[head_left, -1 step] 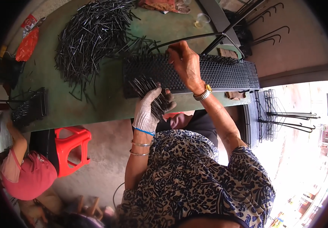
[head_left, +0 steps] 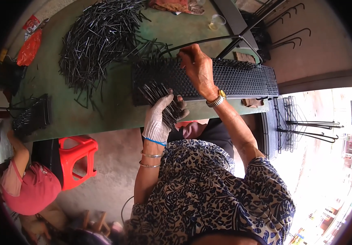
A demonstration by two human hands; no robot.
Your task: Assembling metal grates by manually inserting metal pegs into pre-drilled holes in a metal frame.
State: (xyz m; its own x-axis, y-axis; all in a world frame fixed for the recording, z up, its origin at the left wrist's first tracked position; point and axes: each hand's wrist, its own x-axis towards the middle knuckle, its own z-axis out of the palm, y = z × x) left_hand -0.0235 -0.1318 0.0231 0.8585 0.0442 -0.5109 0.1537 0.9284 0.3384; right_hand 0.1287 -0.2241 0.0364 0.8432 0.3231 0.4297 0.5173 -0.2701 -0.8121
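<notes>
My gloved left hand [head_left: 159, 112] is wrapped round a bundle of thin black rods [head_left: 155, 93], whose ends stick out past the fingers on both sides. My bare right hand [head_left: 198, 69], with a watch on the wrist, is closed in a pinch above the far edge of a long black perforated metal panel [head_left: 241, 79]. What the pinched fingers hold, if anything, is hidden. Rows of short dark pieces stand up along the panel's far edge. The panel lies lengthwise on the green table [head_left: 114, 118], with my left hand at its near left part.
A big heap of black rods [head_left: 100, 45] lies on the table at far left. A bent black bar [head_left: 208, 39] crosses behind the panel. At left, another person [head_left: 31, 188] sits by a similar panel [head_left: 33, 116], near a red stool [head_left: 78, 161]. Hooked wire racks [head_left: 290, 124] stand right.
My right hand has shifted very slightly to the left along the panel. My left hand and its bundle of rods stay in place.
</notes>
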